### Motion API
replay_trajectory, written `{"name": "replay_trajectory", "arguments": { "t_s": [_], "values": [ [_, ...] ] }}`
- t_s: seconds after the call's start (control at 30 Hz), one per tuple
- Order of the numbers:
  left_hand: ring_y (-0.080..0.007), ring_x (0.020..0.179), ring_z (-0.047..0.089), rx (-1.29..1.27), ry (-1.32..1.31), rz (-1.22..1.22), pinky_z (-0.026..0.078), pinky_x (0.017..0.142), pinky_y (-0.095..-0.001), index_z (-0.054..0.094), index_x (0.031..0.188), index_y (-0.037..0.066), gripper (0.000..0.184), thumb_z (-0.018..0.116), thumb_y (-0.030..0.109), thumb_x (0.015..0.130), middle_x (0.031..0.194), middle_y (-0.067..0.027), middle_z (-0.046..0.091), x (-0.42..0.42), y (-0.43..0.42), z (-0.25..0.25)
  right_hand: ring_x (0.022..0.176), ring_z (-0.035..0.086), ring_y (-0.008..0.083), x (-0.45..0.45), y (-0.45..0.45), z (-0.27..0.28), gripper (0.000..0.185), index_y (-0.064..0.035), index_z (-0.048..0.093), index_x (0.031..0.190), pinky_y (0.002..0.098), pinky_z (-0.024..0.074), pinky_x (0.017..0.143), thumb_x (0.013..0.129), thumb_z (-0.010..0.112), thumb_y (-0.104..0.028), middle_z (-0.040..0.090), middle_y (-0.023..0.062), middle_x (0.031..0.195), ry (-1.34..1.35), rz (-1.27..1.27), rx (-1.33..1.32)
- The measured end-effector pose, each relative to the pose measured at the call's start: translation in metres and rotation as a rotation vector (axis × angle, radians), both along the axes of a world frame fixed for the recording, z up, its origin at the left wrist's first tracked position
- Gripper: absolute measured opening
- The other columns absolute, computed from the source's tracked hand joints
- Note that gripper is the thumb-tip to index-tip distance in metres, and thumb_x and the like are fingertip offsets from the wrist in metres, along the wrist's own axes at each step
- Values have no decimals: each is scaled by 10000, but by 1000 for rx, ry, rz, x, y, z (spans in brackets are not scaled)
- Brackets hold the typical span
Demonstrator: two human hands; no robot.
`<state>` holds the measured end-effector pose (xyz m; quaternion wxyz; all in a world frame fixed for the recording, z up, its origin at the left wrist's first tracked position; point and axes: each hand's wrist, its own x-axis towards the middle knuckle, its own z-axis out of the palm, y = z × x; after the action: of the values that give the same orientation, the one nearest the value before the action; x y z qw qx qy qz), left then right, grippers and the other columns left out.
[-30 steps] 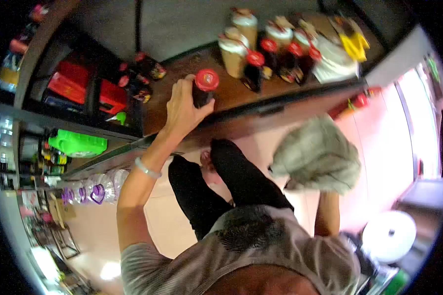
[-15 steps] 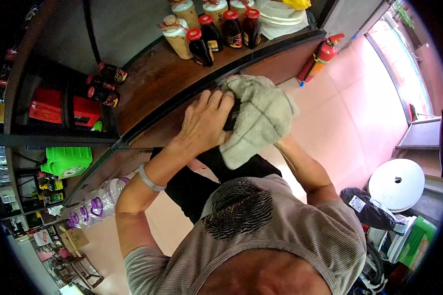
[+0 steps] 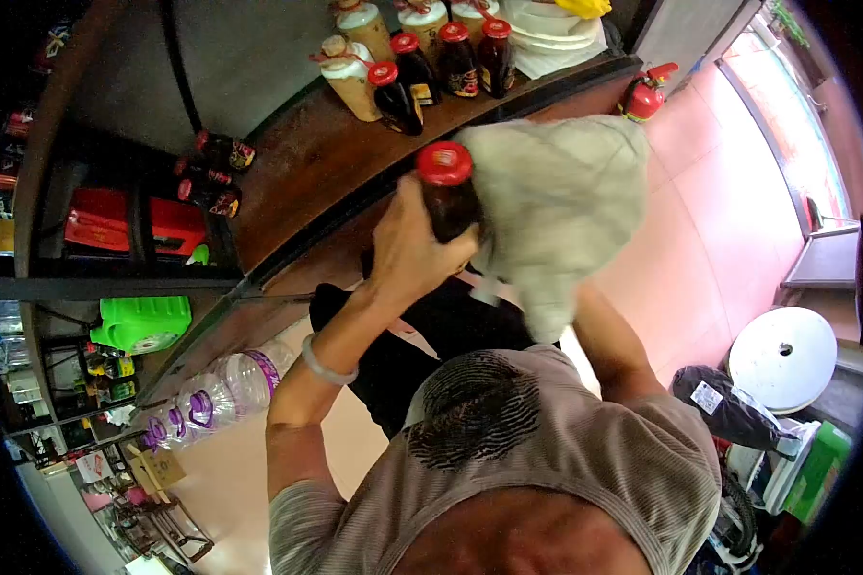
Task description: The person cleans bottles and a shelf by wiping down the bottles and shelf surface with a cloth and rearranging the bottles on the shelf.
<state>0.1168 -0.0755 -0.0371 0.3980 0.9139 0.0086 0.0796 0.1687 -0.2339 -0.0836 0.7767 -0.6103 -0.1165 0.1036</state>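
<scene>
My left hand (image 3: 408, 244) is wrapped round a dark glass bottle with a red lid (image 3: 446, 165), which stands nearly upright in front of the shelf. Close beside the bottle, a pale grey-green cloth (image 3: 566, 192) is spread and blurred by motion. My right forearm (image 3: 609, 331) reaches up behind the cloth, which covers the right hand and its fingers; the cloth is carried on that hand. On the wooden shelf (image 3: 326, 163) stand several similar red-lidded bottles (image 3: 460, 62) and some tan jugs with white tops (image 3: 350, 77).
More dark bottles (image 3: 216, 172) lie at the shelf's left end. Below are a bright green jug (image 3: 144, 323) and clear plastic bottles with purple caps (image 3: 225, 393). A fire extinguisher (image 3: 645, 94) stands beyond the shelf's right end. A white disc (image 3: 781, 359) and bags are at right.
The bottle has come out from under the cloth, with its red lid now showing in my left hand. The cloth has swung right and opened out.
</scene>
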Motion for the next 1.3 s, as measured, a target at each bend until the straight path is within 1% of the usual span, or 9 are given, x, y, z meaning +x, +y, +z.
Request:
{"name": "replay_trajectory", "arguments": {
  "t_s": [0.17, 0.4, 0.47, 0.57, 0.77, 0.87, 1.0, 1.13, 1.3],
  "values": [
    [-350, 888, 571, -198, -196, -22, 445, 780, -381, 302, 1170, -20, 660, 706, 190, 693, 995, -220, 546, 5, 0, -14, 837, 532, 211, 4, 25, -25, 287, -21, 534, 1012, 309, 458, 761, 790, 592, -194, 560, 98, 937, -95, 41, 5],
    [-225, 893, 566, -453, -216, -96, 450, 796, -351, 354, 1161, -3, 606, 694, 128, 676, 975, -131, 544, 6, 13, 5, 933, 524, 196, 31, 47, -76, 323, -29, 513, 1128, 304, 463, 813, 842, 564, -169, 546, 100, 1049, 459, 333, 776],
    [-207, 927, 552, -460, -209, -180, 441, 823, -346, 421, 1120, 9, 556, 701, 124, 653, 986, -119, 534, 4, 22, 3, 844, 561, 209, 14, 23, -3, 295, -25, 506, 1121, 301, 487, 737, 895, 476, -212, 567, 80, 1010, -333, 227, -365],
    [-207, 959, 537, -468, -258, -385, 432, 844, -352, 447, 1106, 30, 535, 697, 105, 640, 1017, -121, 523, 16, 24, 10, 780, 570, 217, 18, 30, -13, 267, -19, 554, 1046, 293, 482, 695, 873, 496, -214, 579, 69, 964, 396, 345, 451],
    [-183, 1070, 464, -919, -394, -47, 349, 947, -299, 272, 1272, 31, 681, 691, 94, 738, 1170, -119, 468, 11, 17, 17, 893, 531, 216, 16, 37, -16, 322, -68, 506, 1129, 330, 453, 801, 835, 561, -187, 558, 77, 980, -355, -262, -502],
    [-146, 964, 513, -1245, -367, 353, 399, 869, -257, 369, 1167, 6, 471, 650, 125, 808, 1064, -106, 532, 10, 0, 10, 936, 521, 229, -5, 38, 33, 344, -68, 498, 1140, 334, 439, 833, 827, 574, -191, 552, 96, 996, 339, 39, -157],
    [-146, 701, 539, -1164, -371, 648, 439, 718, -271, 512, 950, 40, 241, 626, 216, 832, 744, -54, 585, 29, 7, -15, 961, 515, 221, -19, 30, -37, 355, -68, 490, 1148, 320, 432, 849, 823, 578, -182, 551, 95, 996, 128, 130, -222],
    [-131, 764, 551, -555, -443, 497, 439, 719, -261, 495, 981, 26, 247, 614, 186, 834, 791, -55, 582, 19, -1, -4, 965, 516, 211, -8, 18, -40, 348, -59, 492, 1141, 303, 425, 850, 820, 571, -168, 555, 93, 1005, -290, 191, -365],
    [-119, 805, 549, -693, -368, 238, 437, 745, -247, 485, 1009, 32, 283, 644, 148, 806, 884, -46, 574, 10, -6, -1, 892, 533, 208, 10, 22, -27, 275, -38, 537, 1035, 293, 430, 786, 796, 566, -170, 574, 114, 971, -450, 273, -385]
  ]
}}
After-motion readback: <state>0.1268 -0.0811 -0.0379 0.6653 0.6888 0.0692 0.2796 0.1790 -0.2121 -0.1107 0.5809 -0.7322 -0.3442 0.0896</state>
